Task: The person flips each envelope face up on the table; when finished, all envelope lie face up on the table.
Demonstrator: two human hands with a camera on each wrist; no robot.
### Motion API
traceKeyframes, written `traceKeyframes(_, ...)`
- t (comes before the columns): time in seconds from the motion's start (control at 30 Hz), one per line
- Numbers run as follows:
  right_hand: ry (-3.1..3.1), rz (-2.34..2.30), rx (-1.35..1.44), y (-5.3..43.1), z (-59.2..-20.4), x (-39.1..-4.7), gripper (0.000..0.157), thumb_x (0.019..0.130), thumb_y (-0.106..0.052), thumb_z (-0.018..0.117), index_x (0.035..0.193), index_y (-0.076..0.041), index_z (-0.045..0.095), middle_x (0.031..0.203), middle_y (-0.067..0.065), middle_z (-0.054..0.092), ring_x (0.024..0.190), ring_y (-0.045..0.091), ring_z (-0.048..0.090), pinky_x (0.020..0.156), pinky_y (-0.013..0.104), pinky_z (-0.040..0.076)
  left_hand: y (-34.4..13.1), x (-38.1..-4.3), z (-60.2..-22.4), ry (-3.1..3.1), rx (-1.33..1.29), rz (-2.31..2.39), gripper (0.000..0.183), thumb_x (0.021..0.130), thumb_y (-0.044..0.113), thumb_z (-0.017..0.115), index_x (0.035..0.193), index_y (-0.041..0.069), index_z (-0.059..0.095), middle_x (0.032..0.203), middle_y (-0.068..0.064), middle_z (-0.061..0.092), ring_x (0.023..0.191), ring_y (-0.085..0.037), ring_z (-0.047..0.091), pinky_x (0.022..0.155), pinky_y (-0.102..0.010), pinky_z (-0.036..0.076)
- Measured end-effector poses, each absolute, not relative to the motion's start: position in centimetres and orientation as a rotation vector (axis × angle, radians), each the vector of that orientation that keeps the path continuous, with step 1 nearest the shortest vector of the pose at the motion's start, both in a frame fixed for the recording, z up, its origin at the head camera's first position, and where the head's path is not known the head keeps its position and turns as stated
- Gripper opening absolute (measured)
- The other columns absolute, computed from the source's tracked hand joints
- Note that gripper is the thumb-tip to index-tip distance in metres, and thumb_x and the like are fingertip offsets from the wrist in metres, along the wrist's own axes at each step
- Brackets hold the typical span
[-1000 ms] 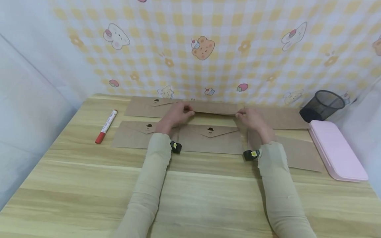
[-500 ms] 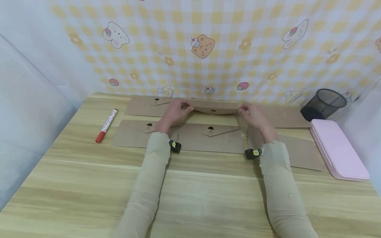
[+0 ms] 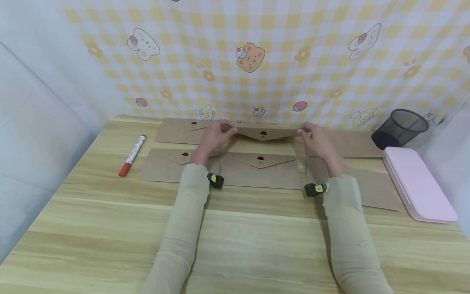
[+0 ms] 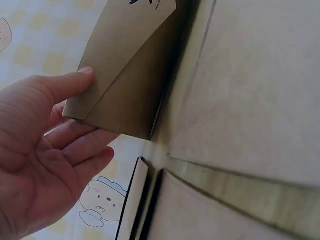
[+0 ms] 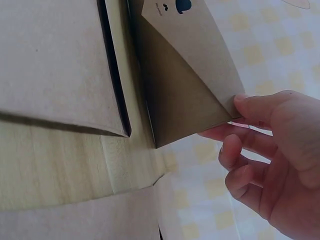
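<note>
A brown paper envelope [image 3: 249, 132] with a pointed flap and a small printed hat stands tilted up at the middle of the back row. My left hand [image 3: 216, 138] pinches its upper left corner. At the upper right corner, my right hand [image 3: 318, 143] pinches it. In the left wrist view, the thumb of that hand [image 4: 45, 155] lies over the flap's edge. The right wrist view has the hand [image 5: 280, 150] gripping the opposite corner, its other fingers curled loosely below. The envelope's lower edge is close to the tabletop; whether it touches cannot be told.
Similar envelopes lie around: back left [image 3: 172, 134], back right [image 3: 354, 145], front left [image 3: 158, 171], front middle [image 3: 260, 177] and front right [image 3: 374, 190]. A red-capped marker [image 3: 132, 155] lies left. A mesh pen holder [image 3: 400, 128] and pink case [image 3: 420, 183] are right. Patterned cloth [image 3: 275, 81] hangs behind.
The held envelope has tilted up, so its flap and hat print have come to face me. My right hand has shifted slightly right and upward; the left has moved little.
</note>
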State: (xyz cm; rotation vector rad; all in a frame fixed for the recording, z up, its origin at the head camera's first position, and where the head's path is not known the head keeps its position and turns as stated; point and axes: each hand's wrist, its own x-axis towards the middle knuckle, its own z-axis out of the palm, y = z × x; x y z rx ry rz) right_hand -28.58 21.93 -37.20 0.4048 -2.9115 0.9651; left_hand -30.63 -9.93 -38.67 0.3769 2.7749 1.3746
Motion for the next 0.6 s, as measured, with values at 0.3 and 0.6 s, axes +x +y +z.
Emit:
traceKeyframes(0.3, -2.812, 0.968, 0.383, 21.58, -37.01, -28.47, 0.027, 0.098, -0.021, 0.046, 0.104, 0.000, 0.062, 0.099, 0.018, 0.064, 0.075, 0.029, 0.058, 0.066, 0.040, 0.045, -9.87, -30.44, -38.19, 2.767, 0.349, 1.523, 0.020, 0.089, 0.026, 0.063, 0.101, 0.010, 0.068, 0.102, -0.004, 0.066, 0.097, -0.017, 0.059, 0.088, -0.034, 0.045)
traceKeyframes(0.6, -2.649, 0.929, 0.453, 21.41, -36.76, -28.19, 0.025, 0.098, -0.018, 0.048, 0.101, 0.002, 0.063, 0.092, 0.020, 0.065, 0.056, 0.022, 0.053, 0.051, 0.030, 0.040, -9.63, -30.38, -37.83, 2.789, 0.417, 1.609, 0.018, 0.091, 0.013, 0.060, 0.105, 0.003, 0.065, 0.104, -0.009, 0.066, 0.098, -0.018, 0.060, 0.090, -0.029, 0.045)
